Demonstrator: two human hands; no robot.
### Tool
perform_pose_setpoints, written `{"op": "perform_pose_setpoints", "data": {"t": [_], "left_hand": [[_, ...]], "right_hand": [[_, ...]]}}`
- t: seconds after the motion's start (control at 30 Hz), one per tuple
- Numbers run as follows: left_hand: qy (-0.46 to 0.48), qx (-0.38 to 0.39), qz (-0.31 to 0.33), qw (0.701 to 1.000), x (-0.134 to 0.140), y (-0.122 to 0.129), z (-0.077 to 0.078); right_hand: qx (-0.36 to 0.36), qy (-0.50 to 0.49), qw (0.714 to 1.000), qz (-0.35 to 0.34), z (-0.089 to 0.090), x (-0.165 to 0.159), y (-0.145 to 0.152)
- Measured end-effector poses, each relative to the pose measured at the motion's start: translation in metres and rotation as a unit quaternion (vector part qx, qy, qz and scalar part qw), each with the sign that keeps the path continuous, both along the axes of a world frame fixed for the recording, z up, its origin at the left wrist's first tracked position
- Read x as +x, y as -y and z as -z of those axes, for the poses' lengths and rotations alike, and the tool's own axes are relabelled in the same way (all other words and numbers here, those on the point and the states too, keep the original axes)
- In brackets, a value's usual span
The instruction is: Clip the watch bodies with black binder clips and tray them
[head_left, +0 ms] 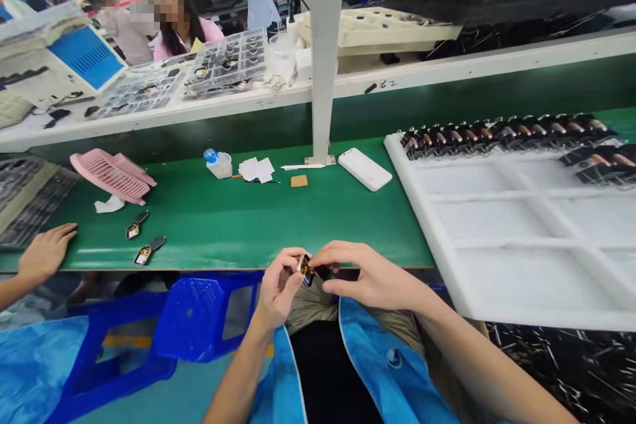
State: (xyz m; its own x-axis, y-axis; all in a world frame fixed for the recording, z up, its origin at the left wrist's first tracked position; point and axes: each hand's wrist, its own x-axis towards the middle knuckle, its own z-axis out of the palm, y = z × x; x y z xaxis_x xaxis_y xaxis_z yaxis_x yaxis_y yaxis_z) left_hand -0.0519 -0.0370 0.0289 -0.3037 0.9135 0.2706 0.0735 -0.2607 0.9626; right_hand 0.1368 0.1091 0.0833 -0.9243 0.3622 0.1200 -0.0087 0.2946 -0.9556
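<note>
Just past the table's front edge, above my lap, I hold a small opened electronic device [306, 271] that looks like a watch case, with gold and dark parts inside. My left hand [278, 286] is closed around its metal-rimmed case, thumb on the near side. The fingers and thumb of my right hand [365, 275] pinch the dark oval piece [322, 272] beside the case. Fingertips hide part of how the two pieces join. Two similar opened devices, a farther one [137, 224] and a nearer one [150, 250], lie on the green table mat [223, 218] to the left.
A co-worker's hand [47, 252] rests at the far left near a pink basket [112, 175]. Behind my hands lie a blue-capped bottle [218, 163], white papers [256, 170], a tan block [299, 181] and a white phone-shaped case [365, 169]. Right stands a white compartment tray [422, 225] with clipped pieces.
</note>
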Motion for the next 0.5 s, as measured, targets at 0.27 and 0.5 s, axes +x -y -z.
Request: {"op": "perform_pose_setpoints", "data": {"t": [0.27,0.5], "left_hand": [[-0.032,0.003,-0.014,0.999,0.003,0.006,0.001],[-0.053,0.027,-0.016,0.998,0.004,0.007,-0.004]], "right_hand": [[0.002,-0.024,0.998,0.056,0.003,0.0,0.012],[0.033,-0.057,0.996,0.063,0.007,0.006,0.017]]}}
